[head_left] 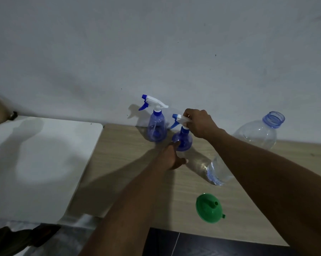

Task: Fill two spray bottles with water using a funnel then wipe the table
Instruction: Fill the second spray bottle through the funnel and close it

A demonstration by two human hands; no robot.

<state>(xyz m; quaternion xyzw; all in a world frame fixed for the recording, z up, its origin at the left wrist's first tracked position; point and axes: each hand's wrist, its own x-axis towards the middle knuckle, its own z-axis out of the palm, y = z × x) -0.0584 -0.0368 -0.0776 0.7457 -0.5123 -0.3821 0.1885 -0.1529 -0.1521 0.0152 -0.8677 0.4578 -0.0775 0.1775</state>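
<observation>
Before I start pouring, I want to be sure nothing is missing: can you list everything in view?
far spray bottle: one, translucent blue with a white-and-blue trigger head, on the table by the wall
near spray bottle: one, same colours, just in front and to the right
water bottle: one, clear with a bluish neck, uncapped, right side, partly behind the forearm
funnel: one, green, wide mouth down, near the front edge
wooden table: one, light brown, centre
white surface: one, left of the table
wall: grey-white, behind
left hand: touches the near spray bottle's body
right hand: pinches its trigger head
</observation>
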